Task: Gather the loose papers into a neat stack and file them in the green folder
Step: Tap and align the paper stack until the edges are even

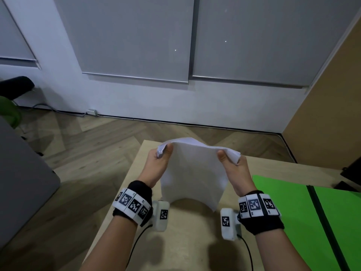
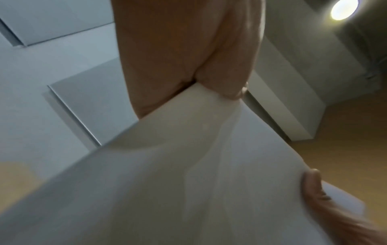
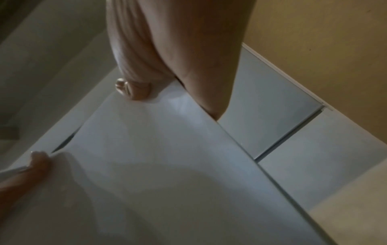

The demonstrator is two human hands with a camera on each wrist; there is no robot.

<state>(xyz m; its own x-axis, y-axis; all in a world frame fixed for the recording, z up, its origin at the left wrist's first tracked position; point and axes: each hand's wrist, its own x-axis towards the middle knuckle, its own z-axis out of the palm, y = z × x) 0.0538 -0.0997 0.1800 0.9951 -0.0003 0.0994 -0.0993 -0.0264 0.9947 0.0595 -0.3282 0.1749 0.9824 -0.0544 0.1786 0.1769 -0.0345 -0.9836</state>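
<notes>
Your left hand (image 1: 156,165) and right hand (image 1: 235,169) each pinch a far corner of the papers (image 1: 192,173), thumbs on top, holding them above the table (image 1: 175,241), left of the open green folder (image 1: 283,212). They look light and limp, sagging between your grips. Hold the side edges midway so the stack bows less.

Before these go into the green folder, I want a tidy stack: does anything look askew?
Yes. The paper stack, held by the left hand and right hand, bows upward, and its sheets fan apart at the top corners.
</notes>
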